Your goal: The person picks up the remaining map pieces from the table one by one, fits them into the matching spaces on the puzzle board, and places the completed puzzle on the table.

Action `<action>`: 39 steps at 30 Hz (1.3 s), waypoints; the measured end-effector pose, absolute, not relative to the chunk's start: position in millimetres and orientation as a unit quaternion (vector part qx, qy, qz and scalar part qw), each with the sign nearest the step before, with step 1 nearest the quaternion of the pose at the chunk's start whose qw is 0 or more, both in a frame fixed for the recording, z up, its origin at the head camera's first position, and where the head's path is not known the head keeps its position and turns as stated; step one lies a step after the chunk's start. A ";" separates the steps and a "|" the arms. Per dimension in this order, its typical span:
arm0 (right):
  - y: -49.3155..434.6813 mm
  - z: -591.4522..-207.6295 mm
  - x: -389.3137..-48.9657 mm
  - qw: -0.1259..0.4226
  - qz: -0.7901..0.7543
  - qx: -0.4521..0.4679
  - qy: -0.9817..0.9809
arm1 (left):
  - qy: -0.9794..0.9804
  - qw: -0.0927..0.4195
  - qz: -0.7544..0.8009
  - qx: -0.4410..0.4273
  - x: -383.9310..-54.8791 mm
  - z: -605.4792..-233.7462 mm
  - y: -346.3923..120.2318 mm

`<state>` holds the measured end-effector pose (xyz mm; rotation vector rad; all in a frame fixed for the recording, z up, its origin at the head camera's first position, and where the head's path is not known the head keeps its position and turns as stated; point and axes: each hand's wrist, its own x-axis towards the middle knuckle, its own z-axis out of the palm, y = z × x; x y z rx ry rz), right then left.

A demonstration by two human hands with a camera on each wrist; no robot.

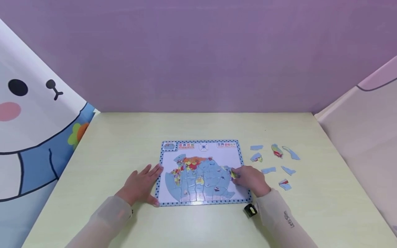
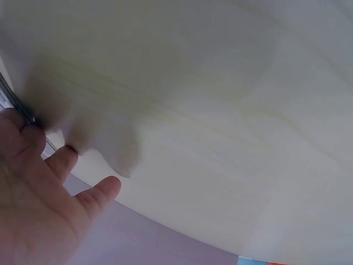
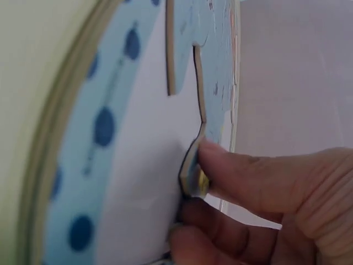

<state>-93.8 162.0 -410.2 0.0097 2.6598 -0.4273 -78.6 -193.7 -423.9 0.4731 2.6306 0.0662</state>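
Observation:
A world map jigsaw puzzle lies partly assembled on its white board with a blue dotted border. My right hand is over the board's right side, thumb and fingers pinching a blue and yellow puzzle piece. In the right wrist view that puzzle piece stands right at the edge of the assembled part, between thumb and fingertips. My left hand rests at the board's left edge, fingers spread. In the left wrist view the left hand's fingers reach along that edge, fairly straight.
Several loose puzzle pieces lie scattered on the pale table to the right of the board. A small black object is by the right wrist. A purple wall panel stands behind the table, with printed fabric at both sides.

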 end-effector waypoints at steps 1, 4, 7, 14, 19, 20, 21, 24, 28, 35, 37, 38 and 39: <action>162.1 -410.0 -93.1 0.223 -0.150 -0.006 0.963 | 0.957 0.232 0.024 0.172 -78.4 -423.2 -193.7; 162.8 -408.9 -90.8 0.221 -0.148 -0.022 0.964 | 0.957 0.231 0.028 0.173 -78.0 -423.1 -194.2; 165.1 -410.8 -88.1 0.215 -0.176 -0.022 0.960 | 0.957 0.231 0.029 0.174 -77.4 -423.4 -194.8; 171.5 -413.7 -83.5 0.216 -0.245 -0.020 0.945 | 0.957 0.232 0.036 0.173 -74.4 -427.5 -198.6; 179.0 -409.8 -85.1 0.207 -0.247 -0.019 0.947 | 0.958 0.224 0.039 0.176 -74.1 -427.4 -198.5; 180.8 -408.9 -85.8 0.206 -0.247 -0.015 0.947 | 0.958 0.223 0.040 0.177 -74.3 -427.1 -198.2; 182.9 -408.4 -86.7 0.205 -0.245 -0.012 0.947 | 0.958 0.223 0.040 0.177 -74.6 -426.8 -197.9; 189.9 -407.3 -89.4 0.200 -0.234 -0.003 0.952 | 0.957 0.223 0.042 0.179 -75.6 -425.8 -196.7; 198.4 -407.7 -93.8 0.191 -0.224 0.006 0.956 | 0.957 0.225 0.047 0.177 -75.2 -424.5 -196.0; 211.4 -409.8 -98.9 0.162 -0.250 0.007 0.955 | 0.957 0.229 0.047 0.172 -74.5 -425.1 -195.2; 216.5 -411.6 -100.8 0.159 -0.275 0.002 0.948 | 0.958 0.229 0.047 0.169 -74.7 -425.9 -195.2; 219.5 -412.7 -101.9 0.157 -0.291 -0.004 0.944 | 0.958 0.228 0.046 0.168 -74.7 -426.0 -195.2; 222.8 -414.0 -102.8 0.160 -0.309 -0.003 0.937 | 0.958 0.228 0.044 0.167 -74.8 -426.2 -195.3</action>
